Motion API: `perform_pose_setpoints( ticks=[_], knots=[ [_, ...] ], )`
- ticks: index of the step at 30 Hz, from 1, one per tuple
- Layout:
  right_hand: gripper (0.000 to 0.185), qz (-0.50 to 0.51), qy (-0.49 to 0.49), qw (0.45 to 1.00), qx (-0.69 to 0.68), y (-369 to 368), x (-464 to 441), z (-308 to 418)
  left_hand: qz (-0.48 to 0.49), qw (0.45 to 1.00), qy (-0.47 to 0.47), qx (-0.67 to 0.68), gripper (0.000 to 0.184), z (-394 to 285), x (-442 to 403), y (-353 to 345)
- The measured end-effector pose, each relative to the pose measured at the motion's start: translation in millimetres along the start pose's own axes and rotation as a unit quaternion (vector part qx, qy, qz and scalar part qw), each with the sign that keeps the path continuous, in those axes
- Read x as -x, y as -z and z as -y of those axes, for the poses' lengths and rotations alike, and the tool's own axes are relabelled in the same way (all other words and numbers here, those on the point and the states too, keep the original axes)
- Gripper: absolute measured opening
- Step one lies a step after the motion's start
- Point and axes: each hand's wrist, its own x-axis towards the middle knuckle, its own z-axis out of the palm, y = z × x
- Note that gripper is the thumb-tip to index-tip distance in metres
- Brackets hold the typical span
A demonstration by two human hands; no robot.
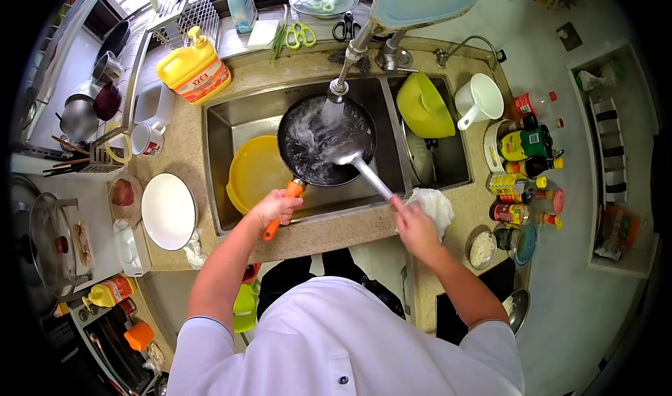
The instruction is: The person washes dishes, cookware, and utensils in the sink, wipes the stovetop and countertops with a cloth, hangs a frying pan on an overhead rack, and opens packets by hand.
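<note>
A black frying pan (301,159) is held over the large sink basin, and water from the faucet (339,88) runs into it. My left hand (275,207) is closed round the pan's orange handle. Closed round the handle of a metal spatula (374,179) is my right hand (414,227); the spatula's head lies in the water inside the pan. Partly under the pan, a yellow basin (248,175) sits in the sink. Beside my right hand a white cloth (432,210) lies on the counter edge.
A yellow-green basket (423,109) stands in the small right basin (451,165). On the left counter are a white bowl (168,211), a mug (145,140) and a yellow jug (192,71). Right of the sink stand a white pot (481,96) and several bottles (525,144).
</note>
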Motion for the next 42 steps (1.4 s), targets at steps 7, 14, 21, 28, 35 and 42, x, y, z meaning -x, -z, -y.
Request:
perform_pose_setpoints(
  ticks=[7, 14, 21, 28, 35, 42],
  knots=[
    [0.039, -0.066, 0.043, 0.996, -0.038, -64.9, -97.6, 16.7, 0.005, 1.000, 0.004, -0.004, 0.026, 2.7, -6.8, -11.6],
    [0.041, 0.043, 0.062, 0.994, -0.080, -7.7, -9.2, 11.5, -0.039, 0.998, -0.033, 0.026, 0.027, 4.6, -6.5, 0.7],
    [0.039, -0.065, 0.039, 0.996, -0.037, -44.8, -89.7, -19.7, -0.044, 0.999, -0.019, -0.013, 0.024, 1.5, 3.8, -1.3],
    [0.044, -0.066, 0.105, 0.978, -0.165, -66.9, -63.2, 17.9, -0.189, 0.966, -0.047, -0.172, 0.018, -9.7, 15.2, -16.0],
    [0.044, -0.067, 0.076, 0.990, -0.097, -23.2, -1.4, 2.2, -0.395, 0.732, -0.170, -0.529, 0.029, -26.6, 49.0, -34.2],
    [0.045, -0.126, 0.035, 0.987, -0.089, -14.0, 8.1, -4.2, -0.461, 0.690, -0.195, -0.523, 0.025, -31.3, 73.2, -49.2]
  ],
)
